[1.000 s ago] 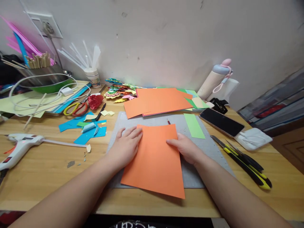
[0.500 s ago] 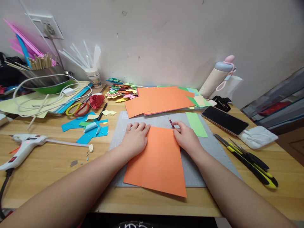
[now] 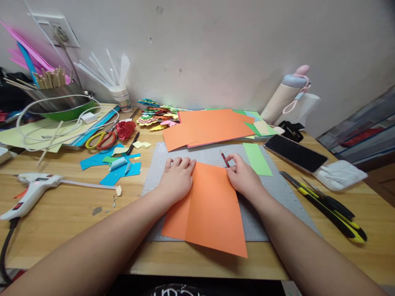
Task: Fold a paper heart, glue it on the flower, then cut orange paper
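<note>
An orange sheet of paper (image 3: 212, 209) lies over the grey cutting mat (image 3: 253, 224), its lower edge hanging past the mat toward me. A crease runs down it, and the part right of the crease is lifted. My left hand (image 3: 177, 179) lies on the sheet's upper left with fingers stretched out, pressing it down. At the upper right corner, my right hand (image 3: 243, 176) pinches the sheet's edge between thumb and finger. A dark pencil (image 3: 224, 158) is also held in that hand, its tip pointing away from me. A light green paper strip (image 3: 257, 159) rests on the mat beyond.
More orange sheets (image 3: 216, 125) lie behind the mat. At right are a phone (image 3: 295, 153), a yellow-black utility knife (image 3: 324, 209) and a tilted bottle (image 3: 284, 96). Leftward lie blue scraps (image 3: 112, 176), scissors (image 3: 100, 140) and a hot glue gun (image 3: 31, 191).
The right part of the orange sheet has risen, and a crease now shows down it. Both hands keep nearly the same place. The view has shifted slightly.
</note>
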A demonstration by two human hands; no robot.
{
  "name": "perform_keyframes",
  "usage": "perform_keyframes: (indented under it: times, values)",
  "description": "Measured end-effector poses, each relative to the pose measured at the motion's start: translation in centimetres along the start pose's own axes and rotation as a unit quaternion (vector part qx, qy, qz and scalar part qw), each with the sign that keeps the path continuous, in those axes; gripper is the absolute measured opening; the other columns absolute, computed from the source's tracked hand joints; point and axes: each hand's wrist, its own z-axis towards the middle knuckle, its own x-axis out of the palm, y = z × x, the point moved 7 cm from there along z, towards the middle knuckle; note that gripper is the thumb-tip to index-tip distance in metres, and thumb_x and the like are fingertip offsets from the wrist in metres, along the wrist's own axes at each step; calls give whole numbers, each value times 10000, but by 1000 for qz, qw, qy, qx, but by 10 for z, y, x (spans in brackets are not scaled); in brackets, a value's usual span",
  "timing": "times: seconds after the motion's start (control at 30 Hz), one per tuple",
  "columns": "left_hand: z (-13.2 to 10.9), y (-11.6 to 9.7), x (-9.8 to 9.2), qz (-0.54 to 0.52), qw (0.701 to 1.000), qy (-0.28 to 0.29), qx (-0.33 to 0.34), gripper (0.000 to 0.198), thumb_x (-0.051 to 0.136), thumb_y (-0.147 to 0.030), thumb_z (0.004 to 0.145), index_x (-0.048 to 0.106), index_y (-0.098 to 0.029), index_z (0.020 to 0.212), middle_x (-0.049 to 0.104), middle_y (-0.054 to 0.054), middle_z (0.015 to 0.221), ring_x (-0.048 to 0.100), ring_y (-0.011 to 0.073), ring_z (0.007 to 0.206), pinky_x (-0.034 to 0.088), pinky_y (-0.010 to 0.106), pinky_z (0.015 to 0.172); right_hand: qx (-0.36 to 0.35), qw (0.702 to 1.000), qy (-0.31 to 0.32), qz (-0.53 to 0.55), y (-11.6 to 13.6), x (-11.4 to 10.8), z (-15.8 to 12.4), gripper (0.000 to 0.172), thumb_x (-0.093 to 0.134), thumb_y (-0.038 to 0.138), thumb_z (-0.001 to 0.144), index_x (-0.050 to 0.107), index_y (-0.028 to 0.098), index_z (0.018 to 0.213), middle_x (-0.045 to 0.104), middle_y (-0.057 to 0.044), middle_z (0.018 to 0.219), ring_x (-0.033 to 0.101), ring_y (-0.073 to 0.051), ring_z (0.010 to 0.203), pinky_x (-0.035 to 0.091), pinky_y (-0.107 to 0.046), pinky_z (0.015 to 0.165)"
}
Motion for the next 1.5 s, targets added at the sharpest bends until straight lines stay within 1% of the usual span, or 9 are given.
perform_keyframes:
  times: [0.37,0.5,0.6,0.67,0.77,0.83,1.07,1.23,1.5]
  values:
    - [0,0,1,-2,1000,-1,-6,446,333,-182,884,467,-216,1308,564,84,1191,452,275,1087,275,479,960,1,999,-6,45,-8,3,-1,256,450,181,737,452,272,977,610,56,592,527,-177,532,265,-260,504]
    - [0,1,1,-6,1000,-4,-14,459,367,-176,865,469,-218,1311,567,81,1194,459,271,1097,273,483,985,3,995,-16,98,-13,1,-2,271,468,261,770,444,261,1040,591,64,555,539,-175,516,320,-258,498]
    - [-4,3,-4,-10,1000,-10,-25,457,382,-172,856,485,-204,1300,575,80,1201,447,260,1149,241,485,1034,3,990,-18,142,-13,0,-11,381,481,349,787,426,232,1146,594,53,561,567,-178,518,374,-259,493]
    - [-10,4,-9,-13,999,-13,-31,468,372,-161,857,478,-188,1312,566,79,1248,421,249,1207,203,486,1071,-1,980,-8,198,-11,2,-19,466,495,358,778,407,224,1215,591,56,559,576,-174,505,398,-256,487]
    - [-23,4,-15,-19,999,-11,-34,491,346,-171,877,427,-182,1361,481,68,1394,363,239,1297,139,514,1106,5,944,7,329,-9,8,-29,555,530,360,756,372,240,1274,577,72,550,579,-168,484,427,-252,480]
    - [-31,3,-15,-25,999,-3,-27,483,327,-216,907,400,-196,1384,416,43,1459,317,228,1347,83,535,1125,10,927,-2,374,-8,9,-30,576,533,374,758,349,241,1288,581,71,562,589,-171,491,442,-255,479]
    - [-35,3,0,-37,999,25,-6,486,239,-294,951,363,-204,1412,322,-4,1499,193,172,1418,-65,523,1150,19,957,-62,284,-8,2,-22,537,514,340,772,402,219,1283,537,71,510,540,-163,475,390,-245,473]
    - [-32,4,8,-43,998,47,-6,513,200,-301,949,303,-195,1441,288,-1,1507,203,165,1415,-43,517,1158,25,981,-62,185,-12,4,-27,446,516,241,739,536,248,1185,507,72,473,469,-146,442,312,-244,477]
    - [-33,5,12,-40,998,50,-2,520,177,-303,951,301,-193,1443,266,14,1517,188,172,1419,-39,516,1156,23,992,-70,105,-8,2,-33,416,485,232,769,503,284,1181,533,60,524,504,-176,523,269,-259,510]
